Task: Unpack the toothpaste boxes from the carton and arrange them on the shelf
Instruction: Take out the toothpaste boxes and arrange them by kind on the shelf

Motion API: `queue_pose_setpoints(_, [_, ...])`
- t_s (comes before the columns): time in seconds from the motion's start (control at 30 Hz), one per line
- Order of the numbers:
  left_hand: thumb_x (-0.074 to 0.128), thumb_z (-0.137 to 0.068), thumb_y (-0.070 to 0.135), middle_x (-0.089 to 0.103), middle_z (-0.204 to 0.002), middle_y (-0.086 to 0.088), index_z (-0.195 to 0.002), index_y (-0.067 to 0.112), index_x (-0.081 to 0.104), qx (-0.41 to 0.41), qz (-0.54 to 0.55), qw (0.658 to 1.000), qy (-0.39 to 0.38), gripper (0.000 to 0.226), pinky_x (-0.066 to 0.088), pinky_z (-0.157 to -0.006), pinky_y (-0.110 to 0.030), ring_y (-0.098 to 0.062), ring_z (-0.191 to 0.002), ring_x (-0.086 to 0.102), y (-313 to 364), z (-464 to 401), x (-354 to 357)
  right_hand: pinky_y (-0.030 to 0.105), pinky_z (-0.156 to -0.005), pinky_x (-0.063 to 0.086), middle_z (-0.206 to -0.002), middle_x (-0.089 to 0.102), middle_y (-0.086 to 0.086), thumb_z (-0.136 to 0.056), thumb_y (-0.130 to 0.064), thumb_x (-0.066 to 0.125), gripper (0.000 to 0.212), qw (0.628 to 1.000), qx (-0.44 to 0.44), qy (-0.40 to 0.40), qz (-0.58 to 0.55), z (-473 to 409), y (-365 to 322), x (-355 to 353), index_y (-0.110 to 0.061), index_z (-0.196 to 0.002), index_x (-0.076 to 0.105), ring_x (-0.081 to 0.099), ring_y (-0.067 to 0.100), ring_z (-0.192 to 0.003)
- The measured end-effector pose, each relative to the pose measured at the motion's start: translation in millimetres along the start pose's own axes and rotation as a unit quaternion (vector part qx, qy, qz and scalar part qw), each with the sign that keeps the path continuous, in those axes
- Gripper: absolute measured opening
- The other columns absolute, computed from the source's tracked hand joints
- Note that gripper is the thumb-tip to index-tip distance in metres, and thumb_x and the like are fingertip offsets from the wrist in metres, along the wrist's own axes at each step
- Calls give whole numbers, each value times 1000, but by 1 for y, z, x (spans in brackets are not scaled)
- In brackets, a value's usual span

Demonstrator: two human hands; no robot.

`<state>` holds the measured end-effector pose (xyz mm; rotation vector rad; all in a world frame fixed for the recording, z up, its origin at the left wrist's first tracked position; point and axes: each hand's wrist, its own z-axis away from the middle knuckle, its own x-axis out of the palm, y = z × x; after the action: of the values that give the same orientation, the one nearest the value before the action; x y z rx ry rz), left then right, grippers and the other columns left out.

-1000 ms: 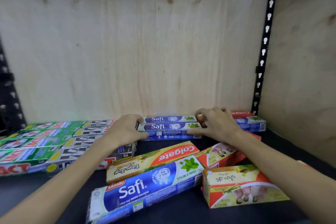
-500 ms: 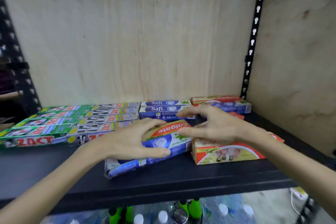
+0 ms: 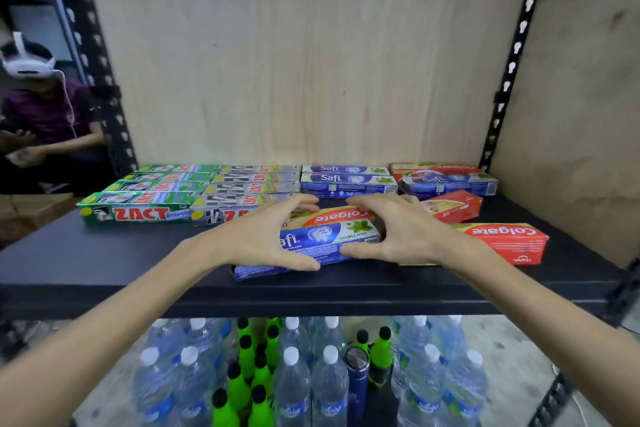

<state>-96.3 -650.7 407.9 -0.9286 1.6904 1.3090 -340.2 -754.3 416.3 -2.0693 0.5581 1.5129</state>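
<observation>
A blue Safi toothpaste box and a red Colgate box lie side by side mid-shelf on the black shelf. My left hand spans both at their left part, thumb on the Safi box's front edge and fingers over the Colgate box's back. My right hand grips their right end the same way. Rows of green Zact boxes, grey Zact boxes and Safi boxes line the back. No carton is in view.
At the right lie two loose red Colgate boxes and a back stack with a Safi box. Plywood walls close the back and right. Water and green bottles stand below. A person with a headset sits at far left.
My hands left the Safi boxes at the back and came forward onto the Safi and Colgate pair mid-shelf. The camera pulled back, showing the bottles below.
</observation>
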Motion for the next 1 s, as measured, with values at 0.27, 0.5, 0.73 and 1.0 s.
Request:
queue_pose_setpoints(0.27, [83,-70,56,39,-144,34,-146,43,32,13,23,1000,-10,93,32,-113,-22,17,-133,34,-24,28,-19,38,-113,22,-127,54,-8,-78,-83,46,83,991,-78,68,79,4,-25,27,-31,-142,44,46,13,-121])
queue_pose_setpoints(0.5, [85,-70,53,41,-144,34,-148,50,25,-8,18,1000,-23,99,33,-111,-24,14,-135,35,-43,66,-45,36,-113,23,-131,54,-12,-85,-75,48,63,986,-114,120,3,4,-65,51,-42,-139,45,47,10,-116])
queue_pose_setpoints(0.73, [63,-72,79,48,-134,15,-137,37,53,-28,-122,963,238,78,36,-109,-41,-7,-126,43,-70,128,-14,35,-105,30,-136,36,-7,-83,-63,63,55,979,-76,161,-97,11,-79,71,-46,-134,51,34,14,-125])
queue_pose_setpoints(1.0, [51,-88,61,45,-129,12,-132,34,60,-69,-69,940,328,53,33,-106,-35,-12,-126,37,-66,160,24,31,-95,41,-116,54,-20,-87,-61,61,45,978,-93,108,-151,26,-93,63,-42,-126,50,49,5,-109])
